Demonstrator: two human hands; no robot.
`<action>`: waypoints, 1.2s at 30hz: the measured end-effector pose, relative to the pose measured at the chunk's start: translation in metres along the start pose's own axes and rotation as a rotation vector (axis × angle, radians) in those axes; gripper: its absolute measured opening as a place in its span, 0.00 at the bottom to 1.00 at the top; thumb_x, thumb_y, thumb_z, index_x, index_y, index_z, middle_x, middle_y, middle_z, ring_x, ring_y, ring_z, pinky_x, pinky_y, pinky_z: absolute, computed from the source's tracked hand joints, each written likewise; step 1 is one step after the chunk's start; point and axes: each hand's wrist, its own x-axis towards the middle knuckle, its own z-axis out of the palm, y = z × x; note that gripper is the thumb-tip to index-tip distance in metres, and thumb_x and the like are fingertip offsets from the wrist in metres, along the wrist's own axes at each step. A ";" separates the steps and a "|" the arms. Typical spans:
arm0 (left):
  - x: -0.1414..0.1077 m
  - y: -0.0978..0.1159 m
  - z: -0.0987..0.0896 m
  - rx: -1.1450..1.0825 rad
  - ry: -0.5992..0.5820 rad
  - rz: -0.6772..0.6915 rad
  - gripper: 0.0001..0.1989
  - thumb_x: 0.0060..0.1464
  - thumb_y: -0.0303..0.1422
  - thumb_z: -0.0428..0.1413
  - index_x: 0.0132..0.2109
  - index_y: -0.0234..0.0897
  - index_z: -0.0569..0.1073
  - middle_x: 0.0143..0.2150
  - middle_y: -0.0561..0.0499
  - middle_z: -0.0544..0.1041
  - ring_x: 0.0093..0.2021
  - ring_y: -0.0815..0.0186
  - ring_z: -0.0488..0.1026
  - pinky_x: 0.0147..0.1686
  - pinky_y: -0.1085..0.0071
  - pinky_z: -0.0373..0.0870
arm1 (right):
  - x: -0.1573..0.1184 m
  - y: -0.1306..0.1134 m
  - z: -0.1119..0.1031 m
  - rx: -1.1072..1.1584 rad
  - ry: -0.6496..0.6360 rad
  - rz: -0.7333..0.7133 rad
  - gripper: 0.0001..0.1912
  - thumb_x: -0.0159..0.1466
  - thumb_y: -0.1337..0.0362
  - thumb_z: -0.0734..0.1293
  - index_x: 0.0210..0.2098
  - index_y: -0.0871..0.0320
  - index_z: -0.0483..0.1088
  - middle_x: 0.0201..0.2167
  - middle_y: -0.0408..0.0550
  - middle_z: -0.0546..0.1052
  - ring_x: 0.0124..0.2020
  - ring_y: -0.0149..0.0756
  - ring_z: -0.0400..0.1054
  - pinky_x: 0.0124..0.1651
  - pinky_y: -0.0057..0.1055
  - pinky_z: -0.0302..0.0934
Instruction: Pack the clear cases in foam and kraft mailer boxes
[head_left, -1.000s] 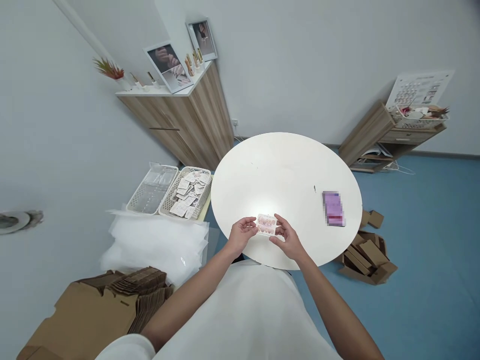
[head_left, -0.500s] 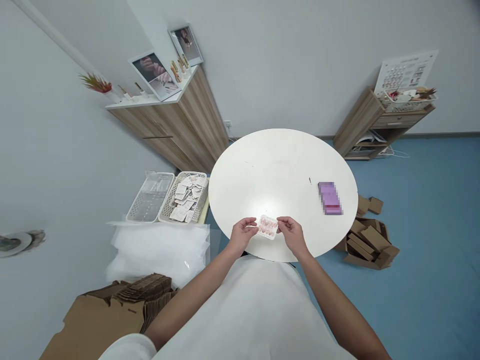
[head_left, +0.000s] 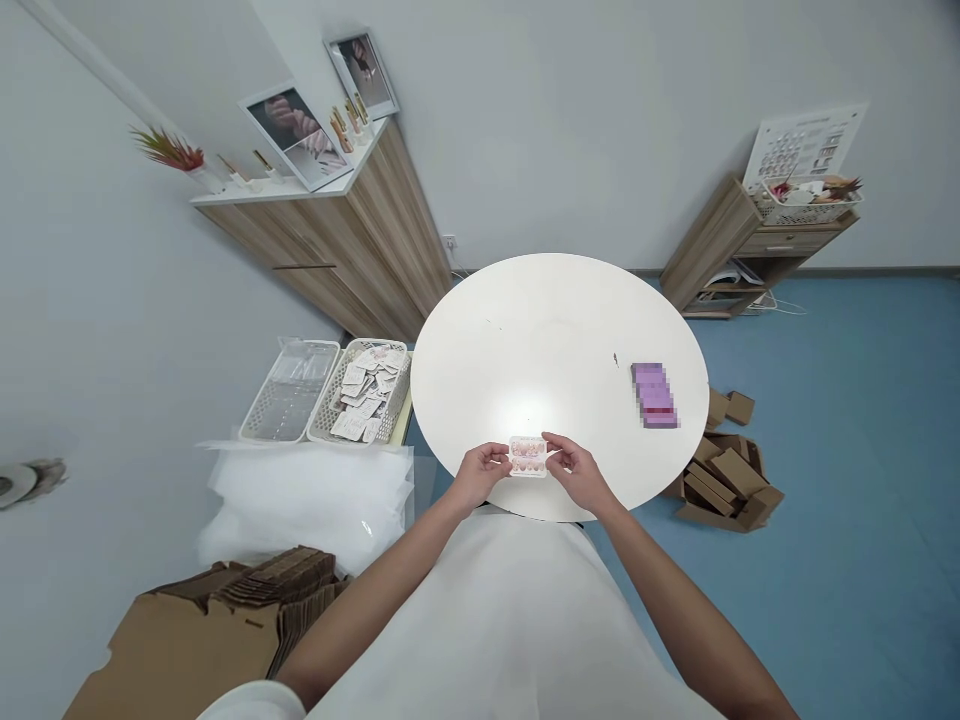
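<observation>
Between my hands is a small clear-and-white tray of pink press-on nails (head_left: 528,457), its nails lying in two rows. My left hand (head_left: 482,474) is closed on the tray's left edge, thumb below and fingers above. On the opposite side, my right hand (head_left: 576,472) pinches the right edge, with the index finger at the upper corner. The tray is held over the near edge of a white round table (head_left: 555,310). A pixelated purple item (head_left: 655,396) lies on the table to the right.
At left stand a white basket of small white packets (head_left: 371,390) and a basket of clear plastic pieces (head_left: 292,395). White wrapping sheets (head_left: 307,500) and flattened cardboard boxes (head_left: 195,630) lie nearer me. A carton of small brown boxes (head_left: 727,485) sits on the floor at right.
The tray has turned from a slant to nearly level and faces me more squarely. My right fingers have shifted toward its upper right corner. The whole view has moved slightly.
</observation>
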 end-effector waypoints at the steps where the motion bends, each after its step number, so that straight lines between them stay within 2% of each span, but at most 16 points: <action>1: 0.000 0.000 -0.001 -0.003 0.009 0.001 0.16 0.40 0.35 0.61 0.38 0.34 0.72 0.31 0.51 0.71 0.29 0.71 0.70 0.36 0.70 0.67 | -0.001 0.000 -0.001 -0.019 -0.035 -0.008 0.25 0.54 0.60 0.63 0.51 0.53 0.61 0.38 0.47 0.69 0.31 0.29 0.66 0.41 0.34 0.62; 5: 0.000 -0.004 -0.003 0.003 0.057 0.006 0.16 0.41 0.36 0.60 0.40 0.34 0.71 0.32 0.51 0.71 0.29 0.71 0.70 0.35 0.71 0.67 | -0.001 0.002 0.000 -0.090 -0.125 -0.014 0.35 0.50 0.63 0.67 0.56 0.49 0.54 0.38 0.44 0.67 0.31 0.28 0.65 0.43 0.35 0.61; 11: -0.003 -0.011 -0.006 0.072 0.127 0.036 0.17 0.45 0.34 0.57 0.43 0.34 0.70 0.33 0.51 0.72 0.30 0.71 0.70 0.36 0.71 0.68 | 0.008 0.011 0.010 -0.154 -0.135 0.019 0.33 0.52 0.64 0.65 0.56 0.47 0.53 0.35 0.42 0.66 0.29 0.27 0.64 0.41 0.34 0.62; 16: 0.000 -0.010 -0.022 0.278 0.124 0.113 0.20 0.46 0.33 0.56 0.49 0.36 0.68 0.38 0.48 0.71 0.34 0.69 0.70 0.39 0.68 0.68 | 0.021 0.013 0.026 -0.179 -0.112 0.044 0.33 0.53 0.63 0.64 0.57 0.47 0.52 0.33 0.42 0.65 0.27 0.27 0.62 0.38 0.34 0.62; 23: 0.015 -0.015 -0.060 0.525 0.164 0.186 0.24 0.45 0.31 0.57 0.52 0.39 0.66 0.37 0.50 0.70 0.34 0.69 0.68 0.39 0.67 0.69 | 0.053 0.015 0.063 -0.180 -0.129 0.080 0.33 0.52 0.62 0.65 0.56 0.49 0.52 0.35 0.42 0.65 0.26 0.27 0.61 0.35 0.32 0.63; 29: 0.032 -0.032 -0.107 0.552 0.211 0.107 0.24 0.47 0.29 0.55 0.53 0.38 0.64 0.38 0.50 0.68 0.34 0.70 0.68 0.38 0.69 0.69 | 0.096 0.021 0.106 -0.296 -0.206 0.061 0.31 0.53 0.63 0.64 0.56 0.50 0.53 0.36 0.43 0.63 0.25 0.27 0.59 0.34 0.32 0.62; 36: 0.057 -0.054 -0.152 0.613 0.150 0.052 0.27 0.46 0.30 0.55 0.55 0.40 0.61 0.38 0.50 0.64 0.35 0.68 0.66 0.38 0.70 0.67 | 0.136 0.031 0.152 -0.535 -0.255 0.115 0.32 0.56 0.65 0.62 0.58 0.52 0.50 0.38 0.47 0.64 0.27 0.30 0.61 0.36 0.33 0.62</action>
